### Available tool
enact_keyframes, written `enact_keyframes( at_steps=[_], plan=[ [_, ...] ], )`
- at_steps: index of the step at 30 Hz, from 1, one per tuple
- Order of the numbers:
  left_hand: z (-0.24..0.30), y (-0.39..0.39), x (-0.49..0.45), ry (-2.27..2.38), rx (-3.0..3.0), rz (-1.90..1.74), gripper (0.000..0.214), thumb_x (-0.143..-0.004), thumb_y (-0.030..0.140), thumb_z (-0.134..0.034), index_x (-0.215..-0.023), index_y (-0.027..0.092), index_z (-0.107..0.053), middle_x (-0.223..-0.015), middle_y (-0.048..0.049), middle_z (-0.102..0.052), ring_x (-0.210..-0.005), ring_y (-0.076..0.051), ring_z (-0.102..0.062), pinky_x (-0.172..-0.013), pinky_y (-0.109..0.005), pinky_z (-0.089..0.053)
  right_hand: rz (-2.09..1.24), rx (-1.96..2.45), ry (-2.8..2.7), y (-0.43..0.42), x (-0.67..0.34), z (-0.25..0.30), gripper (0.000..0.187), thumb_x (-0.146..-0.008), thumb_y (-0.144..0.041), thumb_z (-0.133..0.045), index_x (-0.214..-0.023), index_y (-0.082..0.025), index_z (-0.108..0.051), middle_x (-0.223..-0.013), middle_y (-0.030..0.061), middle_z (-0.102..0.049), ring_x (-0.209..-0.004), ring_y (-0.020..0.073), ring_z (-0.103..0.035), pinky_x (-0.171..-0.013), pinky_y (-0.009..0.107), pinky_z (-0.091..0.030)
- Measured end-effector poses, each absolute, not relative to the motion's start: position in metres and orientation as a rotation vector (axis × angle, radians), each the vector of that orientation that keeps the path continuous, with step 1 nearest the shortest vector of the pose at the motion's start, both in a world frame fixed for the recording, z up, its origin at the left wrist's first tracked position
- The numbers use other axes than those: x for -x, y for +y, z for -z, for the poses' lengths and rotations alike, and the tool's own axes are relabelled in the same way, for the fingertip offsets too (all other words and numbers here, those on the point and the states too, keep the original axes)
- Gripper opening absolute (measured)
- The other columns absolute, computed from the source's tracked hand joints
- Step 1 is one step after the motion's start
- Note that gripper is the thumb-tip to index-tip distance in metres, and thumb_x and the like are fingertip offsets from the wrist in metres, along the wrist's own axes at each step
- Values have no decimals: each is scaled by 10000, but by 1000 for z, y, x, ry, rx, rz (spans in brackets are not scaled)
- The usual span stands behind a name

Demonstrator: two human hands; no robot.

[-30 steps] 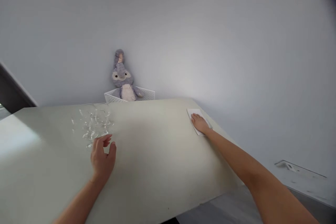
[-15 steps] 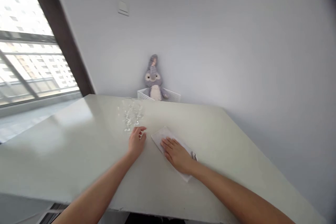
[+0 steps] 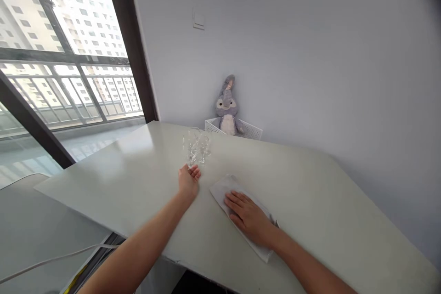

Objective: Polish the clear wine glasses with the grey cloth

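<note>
Head view leaves the small cluster of clear stemmed glasses (image 3: 196,148) hard to read: they are transparent and overlap, so I cannot count them or tell where one ends and the next begins. The left hand (image 3: 188,182) lies just before them, its fingers (image 3: 195,172) loosely curled and parted, holding nothing; whether they touch the nearest glass I cannot tell. The right hand (image 3: 251,217) lies flat on a white cloth (image 3: 223,188), fingers (image 3: 234,198) stretched out and slightly spread, pressing it down. The cloth is soft and folded into a rough rectangle, lying near the front edge of the surface (image 3: 310,183) and just right of the glasses; the palm and wrist hide its middle. The surface is pale, smooth and faintly glossy, catching light from the window (image 3: 62,55). At its far edge, against the plain grey wall (image 3: 310,55), stands a white perforated basket (image 3: 254,131), cut off below by the surface, with a grey plush toy (image 3: 226,108) sitting upright in it. A wall switch (image 3: 198,20) sits higher up. A pale cable (image 3: 51,261) trails at lower left.
</note>
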State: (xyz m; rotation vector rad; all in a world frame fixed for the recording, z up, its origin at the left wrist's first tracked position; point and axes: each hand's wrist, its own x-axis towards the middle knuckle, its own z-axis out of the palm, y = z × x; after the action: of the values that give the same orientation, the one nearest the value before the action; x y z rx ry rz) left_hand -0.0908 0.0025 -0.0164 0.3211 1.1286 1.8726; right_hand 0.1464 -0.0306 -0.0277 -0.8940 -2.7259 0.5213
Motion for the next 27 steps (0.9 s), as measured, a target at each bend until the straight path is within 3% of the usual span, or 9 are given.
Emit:
enact_keyframes(
  at_steps=[6,11,16,22,27],
  plan=[
    [4,11,105,812,-214,-1788,364,-852,499,-329,-1129,267,-286,-1022,-119,-577,-865,-179,-626,-700,-337,-518,-529,890,-2736,-30,-147,27,464,-908,-408,-284,-1351,-268,-305,-1420,-8,-280,-1314,184,-214,-1085,414,-177],
    [3,16,114,555,-241,-1755,428,-822,570,-336,-1046,212,-400,-1111,-170,-538,-996,-230,-585,-732,-364,-525,-511,881,-2743,-32,-148,24,472,-906,-424,-283,-1352,-270,-305,-1418,-3,-292,-1306,197,-228,-1073,418,-186],
    [0,13,113,558,-191,-1736,396,-809,556,-395,-917,180,-457,-1062,-172,-554,-992,-232,-586,-742,-355,-530,-364,973,-2697,-34,-146,20,516,-847,-470,-418,-1323,-281,-364,-1322,37,-443,-1175,265,-375,-967,453,-303],
    [-5,1,94,584,-301,-1601,283,-793,408,-537,-952,177,-496,-955,-118,-598,-920,-204,-618,-753,-317,-531,-306,1072,-2550,-28,-144,25,282,-866,-330,-408,-1063,-257,-597,-1022,72,-587,-923,234,-491,-761,369,-418],
    [-12,-1,61,607,-461,-1399,343,-771,316,-593,-1069,185,-485,-950,-106,-622,-928,-214,-620,-801,-330,-511,-783,1214,-1932,-5,-161,30,314,-835,-429,-419,-739,-204,-615,-760,36,-609,-725,194,-538,-692,333,-432]
  ],
)
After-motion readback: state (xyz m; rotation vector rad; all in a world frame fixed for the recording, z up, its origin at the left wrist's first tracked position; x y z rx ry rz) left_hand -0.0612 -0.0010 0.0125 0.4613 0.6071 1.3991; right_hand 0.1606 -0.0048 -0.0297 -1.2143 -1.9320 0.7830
